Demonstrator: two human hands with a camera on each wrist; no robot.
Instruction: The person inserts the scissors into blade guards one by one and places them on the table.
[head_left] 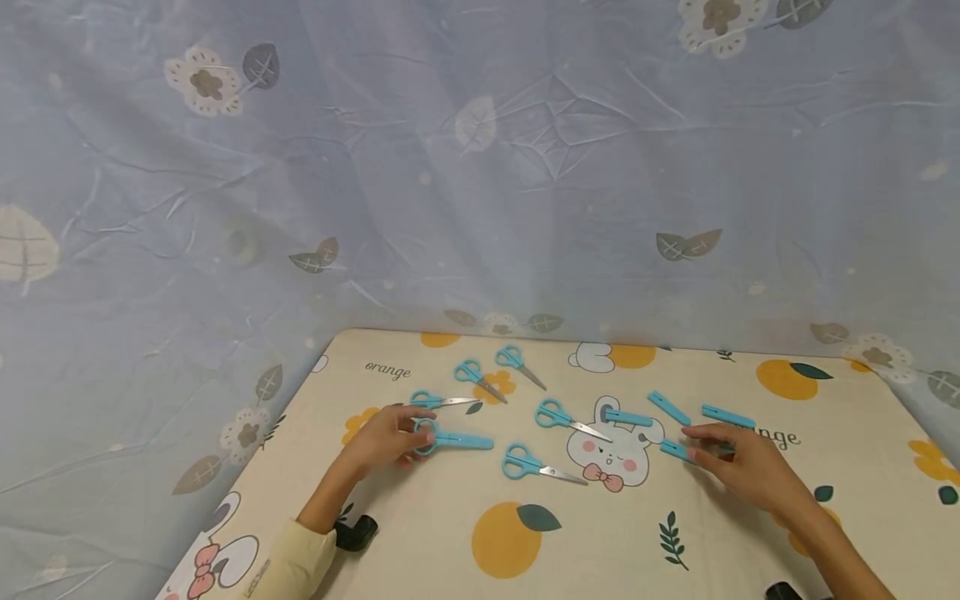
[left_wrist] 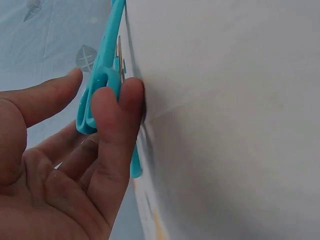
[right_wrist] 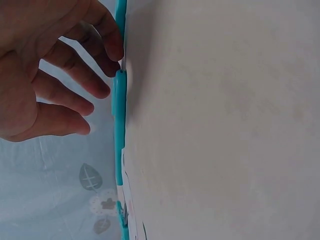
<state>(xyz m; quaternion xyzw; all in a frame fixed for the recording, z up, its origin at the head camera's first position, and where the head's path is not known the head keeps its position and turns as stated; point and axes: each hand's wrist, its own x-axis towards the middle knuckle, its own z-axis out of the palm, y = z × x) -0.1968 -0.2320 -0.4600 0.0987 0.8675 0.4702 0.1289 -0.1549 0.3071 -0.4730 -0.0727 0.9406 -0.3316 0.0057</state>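
Observation:
My left hand holds light-blue scissors by the finger loops; a blue blade cover is over their blades. In the left wrist view the loops stand raised off the cloth beside the fingers. My right hand reaches over loose blue blade covers, with its fingertips right at one cover. Its fingers hang loosely bent in the right wrist view, above a cover. Another cover is mostly hidden under this hand.
Several uncovered scissors lie between the hands, including one pair in front and another behind it. More covers, one on the rabbit print and one farther right, lie on the patterned tablecloth. A curtain hangs behind.

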